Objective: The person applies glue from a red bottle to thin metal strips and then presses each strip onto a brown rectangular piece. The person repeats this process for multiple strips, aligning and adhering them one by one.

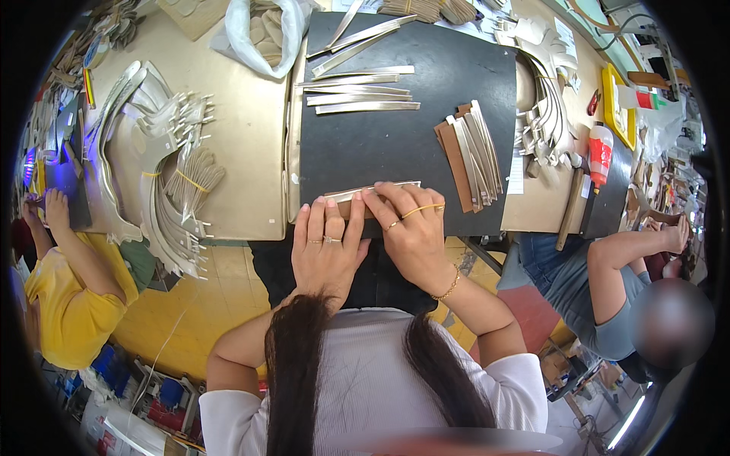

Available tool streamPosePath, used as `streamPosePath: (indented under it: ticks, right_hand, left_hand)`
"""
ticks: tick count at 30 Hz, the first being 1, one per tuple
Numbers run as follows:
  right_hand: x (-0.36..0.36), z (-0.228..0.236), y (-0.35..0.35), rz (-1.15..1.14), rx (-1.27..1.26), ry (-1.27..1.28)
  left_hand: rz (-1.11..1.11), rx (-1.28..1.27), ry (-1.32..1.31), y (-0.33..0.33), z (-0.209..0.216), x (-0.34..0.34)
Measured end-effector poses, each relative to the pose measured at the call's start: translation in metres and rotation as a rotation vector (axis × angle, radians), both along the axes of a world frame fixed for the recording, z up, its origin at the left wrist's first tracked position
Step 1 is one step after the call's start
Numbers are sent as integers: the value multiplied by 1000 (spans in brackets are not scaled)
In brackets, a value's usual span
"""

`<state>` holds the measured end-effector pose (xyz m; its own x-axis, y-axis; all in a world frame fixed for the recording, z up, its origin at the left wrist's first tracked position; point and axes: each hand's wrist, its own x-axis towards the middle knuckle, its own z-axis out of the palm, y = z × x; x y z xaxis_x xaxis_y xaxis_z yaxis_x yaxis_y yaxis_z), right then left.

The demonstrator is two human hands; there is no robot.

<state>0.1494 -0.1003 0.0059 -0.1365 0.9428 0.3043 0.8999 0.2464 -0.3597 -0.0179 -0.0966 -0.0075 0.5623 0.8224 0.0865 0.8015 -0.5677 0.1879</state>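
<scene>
- Head view, centre of frame: a thin silver-beige strip [372,192] lies near the lower edge of the black mat [365,144]. Long axis runs approx. left-right in the frame, right end tipped slightly up. Flat, narrow, with a matte metallic sheen; a brownish backing shows at its left end.
- Left hand [328,247] just below the strip, palm down, fingers spread and nearly straight, tips pressing the strip's left part. Not gripping, lying flat & open on it. Rings on two fingers.
- Right hand [411,228] right beside it, fingers bent, tips pinching/pressing the strip's mid-to-right part. Whether the thumb is under the strip can't be told. Rings and a thin bracelet at the wrist.
- Upper centre: more silver strips [357,91] laid on the mat, most roughly parallel & horizontal, a few slanted at the top.
- Centre right on the mat: stack of brown and silver strips [468,152], long axes near vertical, fanned.
- Mat is dark, smooth, rectangular; rests on a beige worktable [243,129].
- Left of frame: curved pale cut pieces [163,175] piled on the table, some bundled w/ bands.
- Upper left-centre: clear plastic bag [262,30] w/ beige pieces.
- Right: white bottle w/ red cap [599,152], yellow tray [617,106].
- Far left: another person in a yellow shirt [68,304]; lower right: a person in a grey-blue shirt [585,281].
</scene>
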Motion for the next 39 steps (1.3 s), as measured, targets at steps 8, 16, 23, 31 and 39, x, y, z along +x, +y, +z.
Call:
streamPosePath:
  ticks: [8, 16, 23, 31, 39]
  right_hand:
    - [41, 13, -15, -176, -90, -120]
    - [14, 15, 11, 15, -121, 46]
    - [15, -3, 16, 151, 31, 51]
    - [19, -10, 10, 255, 50, 50]
    - [22, 16, 4, 176, -7, 263]
  left_hand:
    - [-23, -22, -10, -2, -3, -5]
    - [-5, -128, -178, -11, -2, -14]
    - [-18, -35, -281, -22, -4, -19]
    - [-110, -28, -189, -29, -10, -17]
    - [-87, 19, -143, -31, -16, -10]
